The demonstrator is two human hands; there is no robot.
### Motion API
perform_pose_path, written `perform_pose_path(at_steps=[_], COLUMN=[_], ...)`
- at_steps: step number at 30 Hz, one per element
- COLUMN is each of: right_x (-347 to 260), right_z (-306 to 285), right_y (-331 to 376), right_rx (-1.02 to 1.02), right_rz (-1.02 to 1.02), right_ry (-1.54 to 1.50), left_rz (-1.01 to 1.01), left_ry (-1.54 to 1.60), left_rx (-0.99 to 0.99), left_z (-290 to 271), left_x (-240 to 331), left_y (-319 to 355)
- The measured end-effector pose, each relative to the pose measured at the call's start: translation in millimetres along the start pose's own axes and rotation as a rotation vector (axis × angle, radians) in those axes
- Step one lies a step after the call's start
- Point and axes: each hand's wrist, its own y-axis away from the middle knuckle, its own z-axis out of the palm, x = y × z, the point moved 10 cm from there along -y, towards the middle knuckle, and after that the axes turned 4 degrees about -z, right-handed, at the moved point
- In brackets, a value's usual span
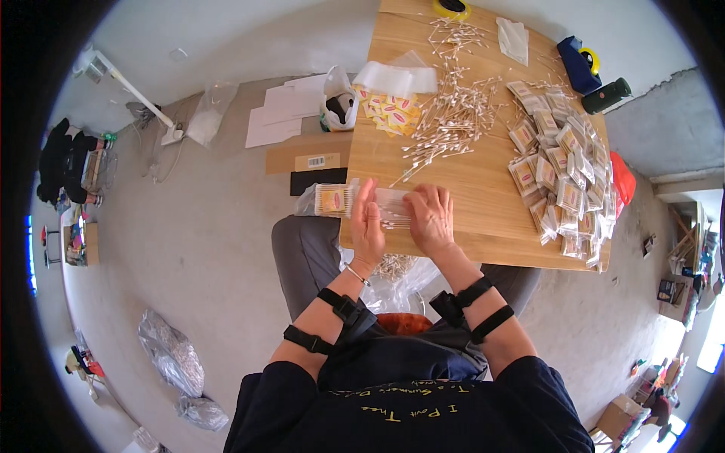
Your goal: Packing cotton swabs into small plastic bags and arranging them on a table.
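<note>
At the table's near left corner, my left hand point(368, 230) stands on edge with its fingers stretched out, beside a clear plastic bag of cotton swabs point(393, 205). My right hand point(432, 219) is closed on that bag's right side, fingers curled over it. Left of my left hand, a packet of cotton swabs point(332, 199) with a yellow label juts past the table edge. Whether my left palm touches this packet is hidden. Farther up the table lies a spread of loose cotton swabs point(457, 113).
Finished-looking swab packets point(563, 170) are heaped at the table's right. Yellow label cards point(391, 113) and clear bags point(396, 78) lie at the far left. A blue tape dispenser point(580, 66) and dark cylinder point(606, 96) stand far right. Below the near edge, more swabs point(394, 266) sit in plastic.
</note>
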Motion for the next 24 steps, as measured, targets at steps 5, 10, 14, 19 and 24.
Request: perform_pose_path(at_steps=[5,10,14,19,24], right_x=[6.9,26.4,15.8,4.3,-8.8], right_z=[-5.1,-3.3,9.8,13.3,3.4], right_y=[10.8,32.8,30.8,28.2,29.1], right_rx=[0.128,0.302,0.313,0.271,0.087], right_rz=[0.084,0.311,0.277,0.233,0.099], right_ry=[-0.216,-0.723,-0.816,-0.877,-0.474], left_rz=[-0.008,-0.052,-0.041,-0.055,-0.111], left_ry=[-0.001,-0.068,-0.154,-0.140,0.110], left_rx=[-0.038,-0.027,-0.062,-0.097,-0.040], left_z=[0.4,5.2,13.0,14.0,4.2], left_x=[0.4,0.5,2.4,1.3,-10.8], left_y=[-1.0,3.1,2.7,1.5,-0.6])
